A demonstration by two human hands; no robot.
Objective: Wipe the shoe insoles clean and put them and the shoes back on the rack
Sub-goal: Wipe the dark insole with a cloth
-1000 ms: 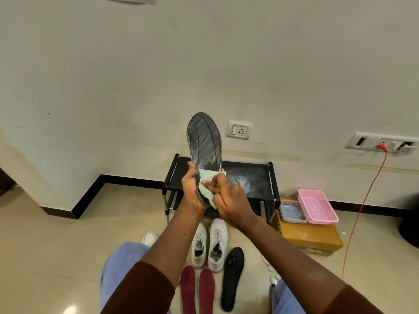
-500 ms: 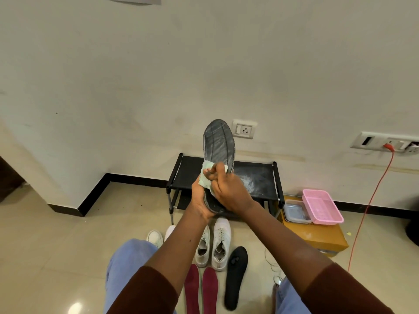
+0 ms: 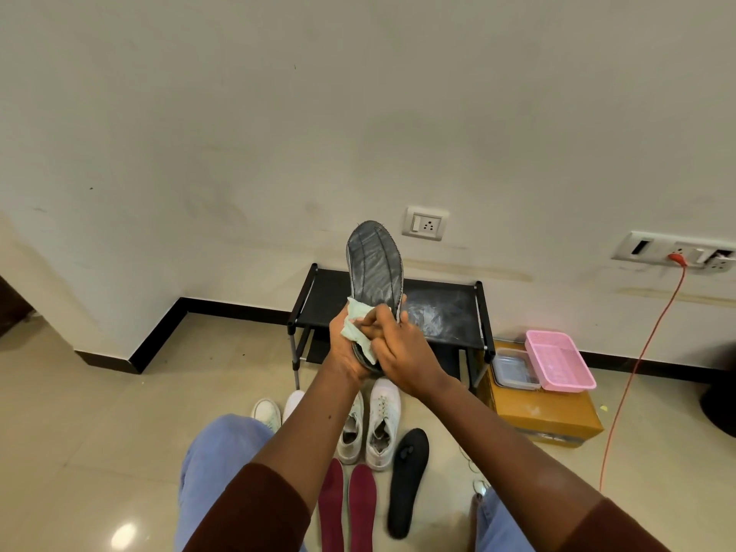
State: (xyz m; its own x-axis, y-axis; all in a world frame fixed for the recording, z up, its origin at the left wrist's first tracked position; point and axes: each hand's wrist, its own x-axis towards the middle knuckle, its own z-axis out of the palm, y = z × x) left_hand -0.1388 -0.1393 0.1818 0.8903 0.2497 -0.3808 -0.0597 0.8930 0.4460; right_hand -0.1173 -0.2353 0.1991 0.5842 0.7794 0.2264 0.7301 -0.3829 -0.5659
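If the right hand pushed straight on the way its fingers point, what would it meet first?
The right hand presses the pale green cloth onto the grey insole, so those come first, with the left hand gripping the insole just behind. Beyond that, probably the black rack, though depth is unclear.

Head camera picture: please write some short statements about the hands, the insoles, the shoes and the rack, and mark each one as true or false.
1. The left hand holds the grey insole upright by its lower end. True.
2. The right hand holds a pale green cloth against that insole. True.
3. The white shoes stand on the top shelf of the rack. False: they stand on the floor in front of the rack.
4. The black insole lies on the rack. False: it lies on the floor, to the right of the maroon insoles.
5. Two maroon insoles lie side by side on the floor. True.
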